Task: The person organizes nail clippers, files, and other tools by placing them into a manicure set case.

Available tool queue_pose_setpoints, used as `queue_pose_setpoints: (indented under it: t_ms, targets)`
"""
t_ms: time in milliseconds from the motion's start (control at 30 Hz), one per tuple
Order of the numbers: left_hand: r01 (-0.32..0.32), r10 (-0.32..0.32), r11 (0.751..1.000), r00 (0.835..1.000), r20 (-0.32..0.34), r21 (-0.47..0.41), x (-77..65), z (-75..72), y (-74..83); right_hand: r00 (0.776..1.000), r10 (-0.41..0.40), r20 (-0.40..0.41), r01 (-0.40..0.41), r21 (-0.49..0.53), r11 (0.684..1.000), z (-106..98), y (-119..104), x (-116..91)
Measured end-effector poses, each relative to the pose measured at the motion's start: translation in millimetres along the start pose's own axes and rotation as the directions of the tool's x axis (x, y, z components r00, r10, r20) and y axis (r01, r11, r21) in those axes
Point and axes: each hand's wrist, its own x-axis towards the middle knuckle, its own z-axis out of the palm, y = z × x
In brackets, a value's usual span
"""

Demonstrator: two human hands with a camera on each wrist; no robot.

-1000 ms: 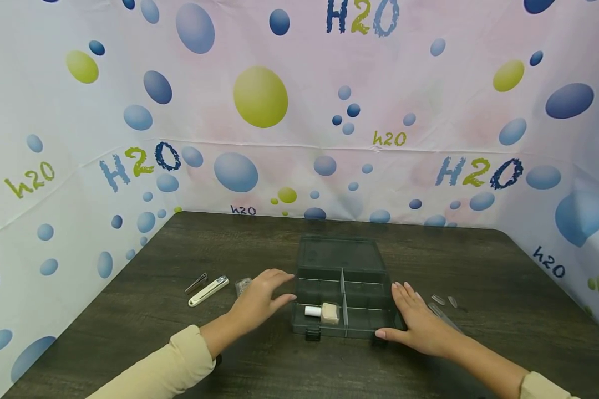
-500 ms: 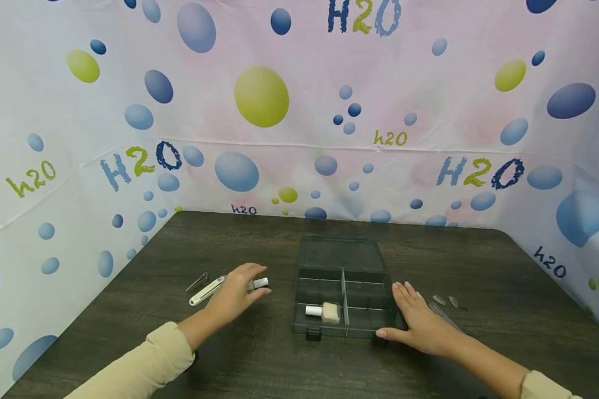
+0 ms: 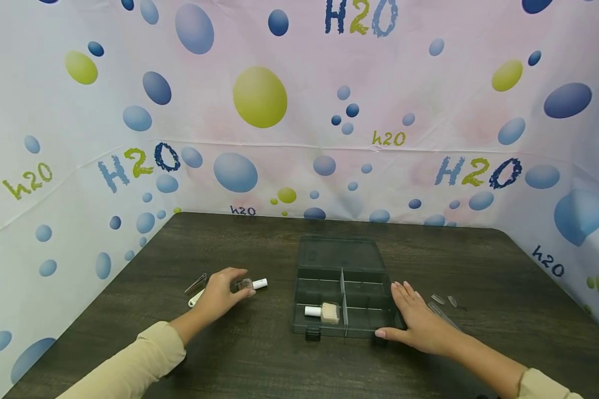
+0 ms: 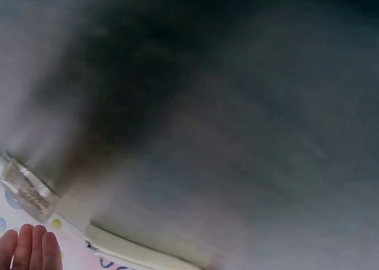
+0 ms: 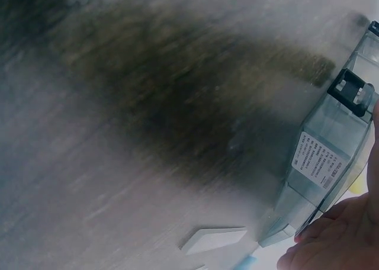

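Note:
My left hand (image 3: 217, 296) is around a clear nail polish bottle (image 3: 244, 284) with a white cap lying on the table, thumb on the near side and fingers on the far side; a firm grip does not show. In the left wrist view its fingers (image 4: 37, 249) look straight. My right hand (image 3: 419, 324) rests with extended fingers against the right side of a dark see-through compartment box (image 3: 369, 320), its lid folded back. A beige nail polish bottle (image 3: 329, 313) with a white cap lies in the box's front left compartment.
Left of my left hand lie a small metal nail clipper (image 3: 196, 283) and a cream nail clipper (image 3: 195, 300), partly hidden by the hand. Right of my right hand are small clear pieces (image 3: 438, 300) and a clear strip (image 3: 444, 316). A printed curtain (image 3: 299, 111) stands behind the table.
My left hand has moved left, away from the box's left side, over to the clear nail polish bottle. The right hand and the box have stayed put.

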Motion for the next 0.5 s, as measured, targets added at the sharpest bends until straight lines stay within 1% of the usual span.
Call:
queue_pose_setpoints:
  t_ms: [133, 367, 500]
  targets:
    - [0.036, -0.037, 0.999, 0.999, 0.023, 0.001, -1.3, 1.0, -4.7, 1.0, 0.003, -0.005, -0.003, 0.009, 1.0, 0.2, 0.4, 0.3]
    - [0.065, -0.065, 0.998, 0.996, 0.058, 0.006, -0.6, 3.7, -7.4, 1.0, 0.001, -0.011, -0.001, 0.012, 1.0, 0.4, 1.1, 0.1]
    - [0.087, -0.088, 0.996, 0.993, 0.082, 0.01, -0.5, 3.3, -7.3, 1.0, 0.011, 0.0, -0.011, 0.015, 1.0, -0.2, -0.3, -0.6]
